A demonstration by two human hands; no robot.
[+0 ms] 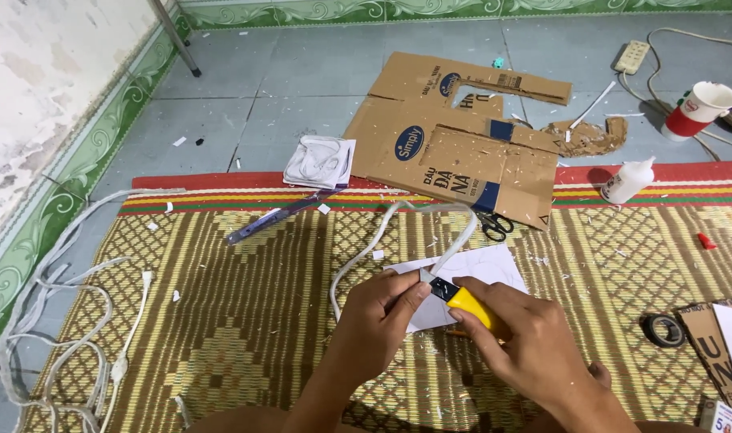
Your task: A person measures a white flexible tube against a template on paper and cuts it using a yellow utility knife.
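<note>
My right hand [525, 346] grips a yellow utility knife [462, 301], its blade end pointing up-left. My left hand [379, 314] pinches a long white foam strip [398, 228] right at the blade tip. The strip loops up and away over the woven mat [245, 321]. Under both hands lies a white sheet [494, 269] with faint drawn curves.
Flattened cardboard [454, 152] with cut-outs lies ahead, black scissors [494, 226] at its near edge. A glue bottle [627, 180], red-and-white cup [699, 109], power strip [632, 56], tape roll [663, 329], ruler [277, 216] and white scrap strips [69, 337] at left surround the mat.
</note>
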